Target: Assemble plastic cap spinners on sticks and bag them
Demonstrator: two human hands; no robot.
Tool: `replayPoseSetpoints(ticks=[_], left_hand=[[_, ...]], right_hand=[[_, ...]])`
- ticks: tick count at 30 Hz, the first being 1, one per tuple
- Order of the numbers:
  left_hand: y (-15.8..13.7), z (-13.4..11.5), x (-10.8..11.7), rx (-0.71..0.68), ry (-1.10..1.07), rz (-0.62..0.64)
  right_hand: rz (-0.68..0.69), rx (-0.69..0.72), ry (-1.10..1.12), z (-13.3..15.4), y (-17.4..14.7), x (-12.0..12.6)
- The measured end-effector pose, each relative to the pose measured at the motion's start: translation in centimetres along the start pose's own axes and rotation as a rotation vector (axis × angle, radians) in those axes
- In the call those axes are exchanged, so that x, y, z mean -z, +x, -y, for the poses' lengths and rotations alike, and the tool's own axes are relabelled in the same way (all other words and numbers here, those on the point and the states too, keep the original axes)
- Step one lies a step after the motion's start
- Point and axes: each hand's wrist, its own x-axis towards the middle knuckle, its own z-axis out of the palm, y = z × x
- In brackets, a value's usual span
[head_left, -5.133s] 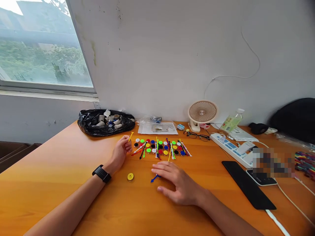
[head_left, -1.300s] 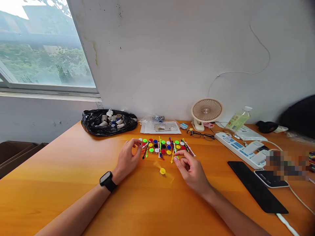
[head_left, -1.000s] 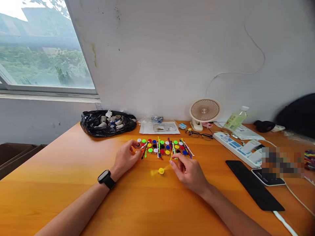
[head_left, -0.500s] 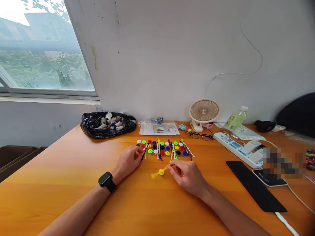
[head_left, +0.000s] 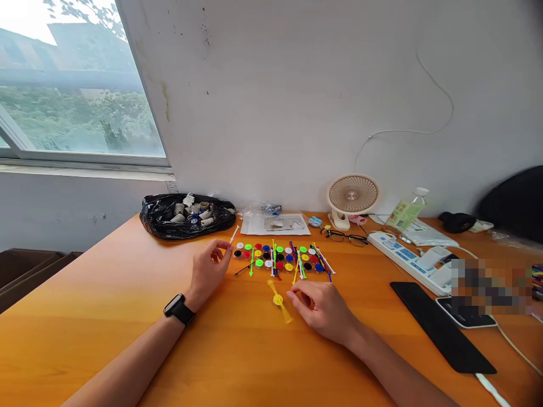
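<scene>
My left hand [head_left: 208, 271], with a black watch on its wrist, pinches a slim white plastic arrow [head_left: 235, 234] raised left of the coloured pieces. My right hand [head_left: 324, 308] is curled, thumb and forefinger close together, with nothing visible between them. Just left of its fingertips stands a yellow spinner [head_left: 278, 301], its arms smeared by motion. Beyond both hands lie rows of small round spinner bases, among them a green one [head_left: 259, 263] and a blue one [head_left: 319, 268]. Loose arrows lie across them, including a green arrow [head_left: 251, 263] and a black arrow [head_left: 243, 268].
A black plastic bag [head_left: 163, 221] with grey pieces sits at the back left. Toward the wall are white papers [head_left: 254, 225], a small fan [head_left: 352, 195] and glasses [head_left: 345, 236]. On the right are a bottle [head_left: 407, 209], a power strip [head_left: 403, 254] and a black mat [head_left: 441, 328].
My left hand has moved left and up from the rows, lifting the white arrow. The yellow spinner's arms have turned away from my right fingertips; the right hand stays nearly in place.
</scene>
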Motion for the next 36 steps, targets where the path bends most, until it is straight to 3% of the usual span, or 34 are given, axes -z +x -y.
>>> replayPoseSetpoints(ticks=[5, 7, 10, 14, 20, 24, 28, 31, 34, 36], left_hand=[[0.4, 0.7, 0.7, 0.120, 0.347, 0.282], [0.3, 0.7, 0.7, 0.120, 0.379, 0.312], [0.1, 0.2, 0.5, -0.009, 0.318, 0.293], [-0.4, -0.5, 0.1, -0.214, 0.247, 0.414], [-0.6, -0.4, -0.3, -0.284, 0.217, 0.473], [-0.2, -0.2, 0.2, -0.210, 0.214, 0.314], [0.4, 0.0, 0.8, 0.031, 0.336, 0.116], [0.7, 0.4, 1.0, 0.163, 0.428, 0.220], [0.7, 0.4, 0.8, 0.169, 0.430, 0.348], [0.6, 0.4, 0.7, 0.153, 0.431, 0.363]], right_hand=[[0.034, 0.016, 0.008, 0.2, 0.0, 0.2], [0.035, 0.016, 0.012, 0.2, 0.0, 0.1], [0.029, 0.007, 0.009, 0.1, 0.0, 0.0], [0.041, 0.015, 0.001, 0.1, 0.0, 0.1], [0.037, 0.006, 0.011, 0.1, 0.0, 0.0], [0.015, 0.018, 0.033, 0.0, 0.0, -0.1], [-0.018, 0.037, 0.044, -0.1, -0.1, -0.3], [-0.030, 0.058, 0.042, -0.2, -0.2, -0.4], [-0.048, 0.085, 0.061, -0.2, -0.2, -0.3], [-0.056, 0.123, 0.071, 0.1, -0.1, -0.1]])
